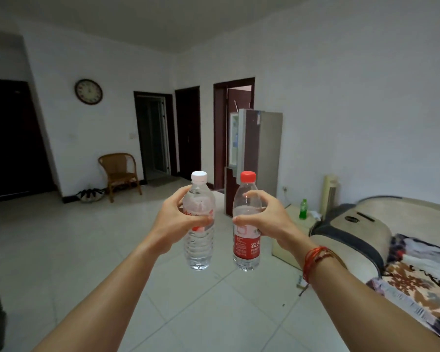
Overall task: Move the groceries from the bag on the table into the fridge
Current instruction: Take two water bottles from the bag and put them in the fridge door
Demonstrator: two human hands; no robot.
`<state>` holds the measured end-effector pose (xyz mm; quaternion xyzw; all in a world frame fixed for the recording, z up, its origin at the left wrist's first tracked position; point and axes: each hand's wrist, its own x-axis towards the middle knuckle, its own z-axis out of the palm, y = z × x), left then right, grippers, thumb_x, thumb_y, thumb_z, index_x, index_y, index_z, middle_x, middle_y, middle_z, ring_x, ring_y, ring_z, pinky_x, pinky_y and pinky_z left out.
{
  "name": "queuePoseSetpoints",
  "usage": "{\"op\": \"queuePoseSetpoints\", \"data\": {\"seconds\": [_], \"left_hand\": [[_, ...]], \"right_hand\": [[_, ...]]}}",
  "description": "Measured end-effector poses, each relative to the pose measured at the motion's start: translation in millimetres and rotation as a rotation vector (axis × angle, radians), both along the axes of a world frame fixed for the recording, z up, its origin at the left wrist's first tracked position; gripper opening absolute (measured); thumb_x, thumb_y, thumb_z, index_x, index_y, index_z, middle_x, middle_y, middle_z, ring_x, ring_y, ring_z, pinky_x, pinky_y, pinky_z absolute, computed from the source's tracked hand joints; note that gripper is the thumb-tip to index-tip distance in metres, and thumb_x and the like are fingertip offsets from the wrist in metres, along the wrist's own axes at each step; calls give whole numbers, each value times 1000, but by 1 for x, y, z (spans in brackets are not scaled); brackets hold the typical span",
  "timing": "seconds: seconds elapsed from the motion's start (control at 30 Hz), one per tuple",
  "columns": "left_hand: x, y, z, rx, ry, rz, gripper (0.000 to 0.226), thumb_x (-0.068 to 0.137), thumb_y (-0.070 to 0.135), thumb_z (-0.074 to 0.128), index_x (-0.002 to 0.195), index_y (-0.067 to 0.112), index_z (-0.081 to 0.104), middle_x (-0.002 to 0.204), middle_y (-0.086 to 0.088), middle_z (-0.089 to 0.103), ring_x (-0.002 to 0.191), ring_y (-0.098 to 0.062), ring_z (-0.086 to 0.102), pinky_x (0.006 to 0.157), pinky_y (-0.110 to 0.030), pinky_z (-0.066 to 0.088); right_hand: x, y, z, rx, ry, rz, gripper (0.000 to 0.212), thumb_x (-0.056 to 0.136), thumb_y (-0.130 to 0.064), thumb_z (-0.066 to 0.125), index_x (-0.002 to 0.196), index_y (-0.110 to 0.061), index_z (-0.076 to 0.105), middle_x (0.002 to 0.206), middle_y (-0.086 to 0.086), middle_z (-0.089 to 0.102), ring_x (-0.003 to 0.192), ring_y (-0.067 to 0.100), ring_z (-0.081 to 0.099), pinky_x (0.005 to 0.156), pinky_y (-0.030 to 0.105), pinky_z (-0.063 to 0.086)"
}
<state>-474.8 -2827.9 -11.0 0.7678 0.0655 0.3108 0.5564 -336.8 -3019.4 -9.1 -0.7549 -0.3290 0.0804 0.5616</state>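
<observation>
Basically we held two water bottles out in front of us, one per hand, both upright and well clear of the floor. Our left hand (174, 219) had its grip wrapped around the upper body of the white-capped bottle (199, 222), fingers over the label band; our right hand (261, 218) had its grip closed the same way around the red-capped bottle (247, 222), just above its red label. Both looked full, so we judged them moderately heavy for one hand. The clear plastic is thin and ribbed, so it would flex under a hard squeeze, and it is smooth enough to slip if damp. The mid-body hold near the label seemed right; taking them by the caps would be less secure. They are not fragile, so a drop would likely dent one rather than break it. The fridge (261, 148) stood across the room against the right wall, its door appearing open, still well apart from us. No bag or worktop showed in view. Count: two bottles in hand, one fridge, one green bottle (303, 209) on a low stand by the bed (391, 240), one wicker chair (118, 171), one wall clock (88, 91).
</observation>
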Motion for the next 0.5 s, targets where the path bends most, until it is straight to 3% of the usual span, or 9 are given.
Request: {"op": "queuePoseSetpoints", "data": {"seconds": [0.13, 0.37, 0.5], "left_hand": [[0, 13, -2, -4, 1, 9, 81, 56, 12, 90, 128, 28, 57, 104, -2, 73, 95, -20, 72, 82, -42, 59], [12, 33, -9, 2, 11, 1, 78, 64, 5, 88, 132, 27, 54, 109, -3, 70, 99, -22, 70, 84, -42, 59], [31, 47, -14, -15, 9, 5, 76, 64, 4, 88, 127, 31, 56, 105, -1, 72, 95, -17, 71, 79, -35, 60]], "right_hand": [[2, 15, 0, -5, -14, 10, 66, 68, -20, 91, 124, -29, 58, 112, 3, 64, 96, 20, 66, 85, 48, 59], [14, 33, -6, 3, -17, 5, 67, 69, -21, 90, 126, -27, 57, 114, 3, 64, 98, 21, 66, 85, 48, 59], [32, 48, -14, -6, -2, -3, 65, 69, -20, 91, 125, -27, 58, 110, 5, 65, 96, 21, 66, 83, 45, 59]]}}
